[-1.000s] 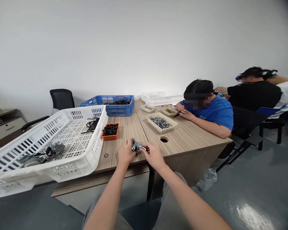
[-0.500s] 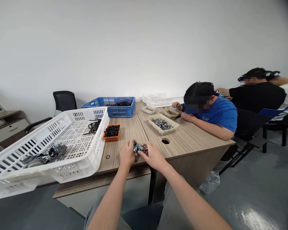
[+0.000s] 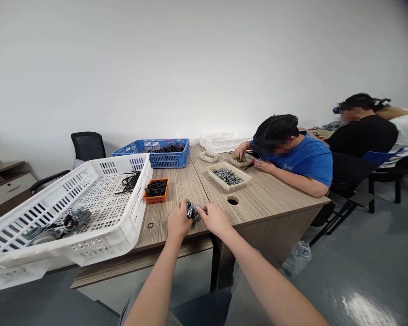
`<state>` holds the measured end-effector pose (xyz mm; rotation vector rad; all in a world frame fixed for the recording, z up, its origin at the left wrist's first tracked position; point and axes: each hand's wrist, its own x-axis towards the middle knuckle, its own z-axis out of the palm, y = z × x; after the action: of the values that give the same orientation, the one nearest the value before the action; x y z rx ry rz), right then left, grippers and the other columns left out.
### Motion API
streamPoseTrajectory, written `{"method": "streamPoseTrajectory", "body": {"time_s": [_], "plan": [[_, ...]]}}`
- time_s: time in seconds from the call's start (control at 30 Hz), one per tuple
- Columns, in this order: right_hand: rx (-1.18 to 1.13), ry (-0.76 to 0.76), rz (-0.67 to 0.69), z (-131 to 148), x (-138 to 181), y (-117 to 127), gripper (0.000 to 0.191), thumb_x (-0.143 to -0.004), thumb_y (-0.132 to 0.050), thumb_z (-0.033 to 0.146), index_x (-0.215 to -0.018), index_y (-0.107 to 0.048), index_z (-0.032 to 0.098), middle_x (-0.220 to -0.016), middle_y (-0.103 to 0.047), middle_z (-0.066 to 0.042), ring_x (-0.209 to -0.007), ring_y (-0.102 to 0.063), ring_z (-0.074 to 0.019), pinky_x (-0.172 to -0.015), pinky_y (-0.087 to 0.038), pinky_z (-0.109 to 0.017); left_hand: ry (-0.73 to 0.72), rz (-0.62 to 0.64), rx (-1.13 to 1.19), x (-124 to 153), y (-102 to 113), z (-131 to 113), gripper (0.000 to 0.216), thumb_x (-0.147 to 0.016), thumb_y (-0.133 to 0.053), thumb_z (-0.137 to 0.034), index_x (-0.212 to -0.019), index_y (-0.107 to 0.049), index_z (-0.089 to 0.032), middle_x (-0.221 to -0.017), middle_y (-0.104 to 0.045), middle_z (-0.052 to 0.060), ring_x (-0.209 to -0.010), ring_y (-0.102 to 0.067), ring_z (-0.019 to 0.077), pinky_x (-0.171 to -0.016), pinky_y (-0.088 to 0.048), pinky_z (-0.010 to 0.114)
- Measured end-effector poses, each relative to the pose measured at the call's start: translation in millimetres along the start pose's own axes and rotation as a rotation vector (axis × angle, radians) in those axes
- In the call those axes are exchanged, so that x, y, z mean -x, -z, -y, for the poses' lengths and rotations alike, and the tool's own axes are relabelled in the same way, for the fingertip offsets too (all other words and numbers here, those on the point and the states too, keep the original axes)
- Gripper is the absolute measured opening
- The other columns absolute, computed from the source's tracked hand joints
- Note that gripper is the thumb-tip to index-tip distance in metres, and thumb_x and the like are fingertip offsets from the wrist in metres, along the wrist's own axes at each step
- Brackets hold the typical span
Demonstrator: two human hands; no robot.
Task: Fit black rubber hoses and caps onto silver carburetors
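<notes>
A small silver metal part (image 3: 191,210) sits between my two hands, just above the near edge of the wooden table (image 3: 180,185). My left hand (image 3: 177,222) is closed on its left side. My right hand (image 3: 215,219) pinches its right end with the fingertips. A loose black ring (image 3: 150,225) lies on the table to the left of my left hand. A small orange basket (image 3: 156,188) of black rubber pieces stands beyond it.
A large white crate (image 3: 88,213) with metal parts and black cords overhangs the table's left edge. A blue crate (image 3: 159,151), white crates and beige trays (image 3: 229,177) of metal parts lie farther back. Two people sit at the right; a cable hole (image 3: 232,200) is near my right hand.
My hands have stayed together on the metal part and turned it slightly. The person in blue has reached a hand to a beige tray.
</notes>
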<state>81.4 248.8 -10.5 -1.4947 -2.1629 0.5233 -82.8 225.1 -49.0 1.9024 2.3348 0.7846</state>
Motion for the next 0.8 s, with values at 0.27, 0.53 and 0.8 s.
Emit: {"method": "streamPoseTrajectory", "body": {"time_s": [0.27,0.53,0.8], "plan": [[0.385,0.213,-0.039,-4,9,10,0.034,-0.107,-0.057,0.052,-0.119,-0.063,0.021,-0.103,-0.077,-0.008,-0.088,-0.076,-0.0251,-0.064,-0.04,-0.028,-0.004,0.015,-0.002,0,1,-1,0.051,-0.092,-0.072,-0.037,-0.138,-0.052,-0.027,-0.128,-0.071,0.011,-0.112,-0.072,0.0281,-0.083,-0.049,0.031],[0.537,0.314,-0.016,-1,-4,14,0.031,-0.106,-0.06,0.049,-0.111,-0.071,0.021,-0.097,-0.077,-0.011,-0.085,-0.076,-0.0276,-0.068,-0.045,-0.03,0.012,0.016,-0.012,-1,-2,0,0.054,-0.092,-0.071,-0.039,-0.14,-0.05,-0.026,-0.129,-0.07,0.012,-0.112,-0.072,0.0285,-0.081,-0.049,0.031],[0.499,0.372,0.029,0,-11,10,0.029,-0.108,-0.058,0.039,-0.112,-0.07,0.014,-0.106,-0.076,-0.015,-0.095,-0.075,-0.0286,-0.076,-0.05,-0.032,0.017,-0.008,-0.021,-2,-6,3,0.051,-0.094,-0.067,-0.036,-0.141,-0.05,-0.025,-0.129,-0.069,0.013,-0.111,-0.071,0.0283,-0.082,-0.049,0.032]]}}
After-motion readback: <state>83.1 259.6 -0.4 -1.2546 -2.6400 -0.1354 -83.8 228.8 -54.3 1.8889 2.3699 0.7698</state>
